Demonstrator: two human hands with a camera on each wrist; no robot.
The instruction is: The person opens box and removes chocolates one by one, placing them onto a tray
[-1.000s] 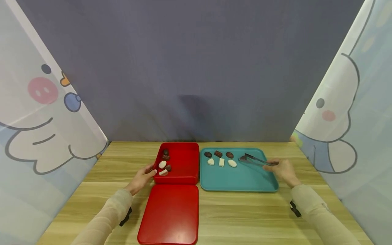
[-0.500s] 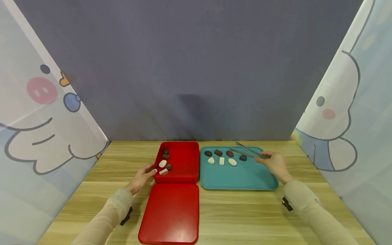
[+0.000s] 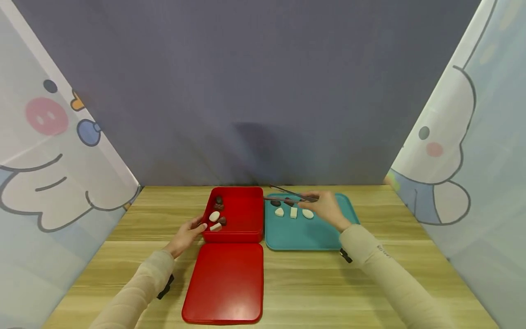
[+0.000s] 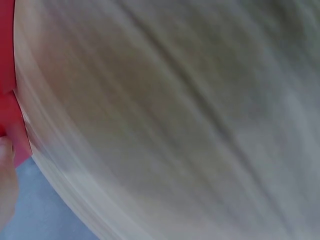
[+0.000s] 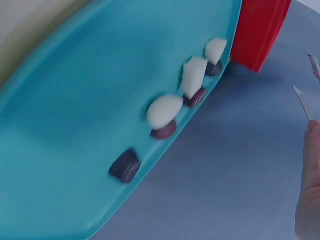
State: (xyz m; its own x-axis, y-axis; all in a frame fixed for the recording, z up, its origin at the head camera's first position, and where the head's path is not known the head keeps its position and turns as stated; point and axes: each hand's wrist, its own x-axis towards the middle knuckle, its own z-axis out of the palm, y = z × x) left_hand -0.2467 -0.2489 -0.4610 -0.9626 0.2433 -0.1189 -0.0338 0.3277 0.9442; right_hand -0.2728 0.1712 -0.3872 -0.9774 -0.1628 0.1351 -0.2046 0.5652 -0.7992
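My right hand holds a pair of dark tongs over the teal tray. The tongs' two arms are spread, their tips reaching the red box's right edge with nothing between them. Under them are white chocolates and dark chocolates, some hidden by the hand; the right wrist view shows a dark trapezoid piece apart from the others. My left hand grips the near left corner of the red box, thumb against its wall. Several brown and white chocolates lie along the box's left side.
A red lid lies flat on the wooden table in front of the box. The tray stands close to the box's right side. A grey curtain hangs behind the table, with printed cartoon curtains at both sides.
My right hand has lifted the tongs off the dark piece at the tray's right, leaving it there, and carried them left toward the box. My left hand stays at the box.
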